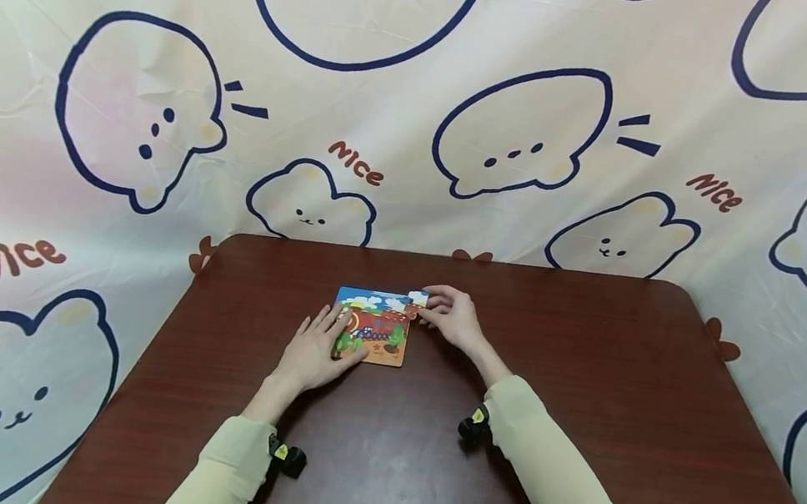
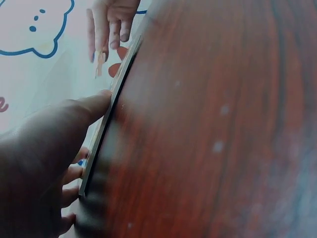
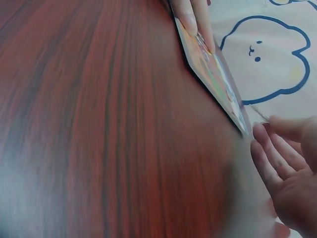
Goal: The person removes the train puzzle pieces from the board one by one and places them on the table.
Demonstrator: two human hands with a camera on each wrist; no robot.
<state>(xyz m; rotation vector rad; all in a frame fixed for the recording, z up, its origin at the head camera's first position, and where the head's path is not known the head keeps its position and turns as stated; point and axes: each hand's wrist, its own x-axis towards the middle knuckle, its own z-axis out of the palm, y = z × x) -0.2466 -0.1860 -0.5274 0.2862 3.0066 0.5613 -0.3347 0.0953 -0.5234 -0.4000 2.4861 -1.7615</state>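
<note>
Puzzle (image 1: 384, 338): flat on the desk (image 1: 573, 348), between your two hands, just right of the left palm and just left of the right fingertips.

Left hand (image 1: 315, 353): fingers spread, resting over the puzzle's left side; thumb lies along its near edge, and the left wrist view shows the thumb touching that edge. You grip no separate piece there.

Right hand (image 1: 457, 319): narrow, thumb and fingers pinching one piece (image 1: 418, 297) at the puzzle's far right corner. Both wrist views show the piece tilted up on edge and apart from the board, so it is not seated.

Done: most of the picture is together. Clouds and blue sky run along the side farthest from your hands, with red, green and orange areas nearer your left thumb. Between your hands the visible surface reads as filled.

Left: the piece in your right hand is the only loose one that shows. Judged from its place and its cloud print, it belongs to that far right corner; the piece and your fingers hide the spot below, so a gap there cannot be confirmed. The part under your left fingers is also hidden. Estimate: all but one piece in place, direction of handling not readable from stills.
</note>
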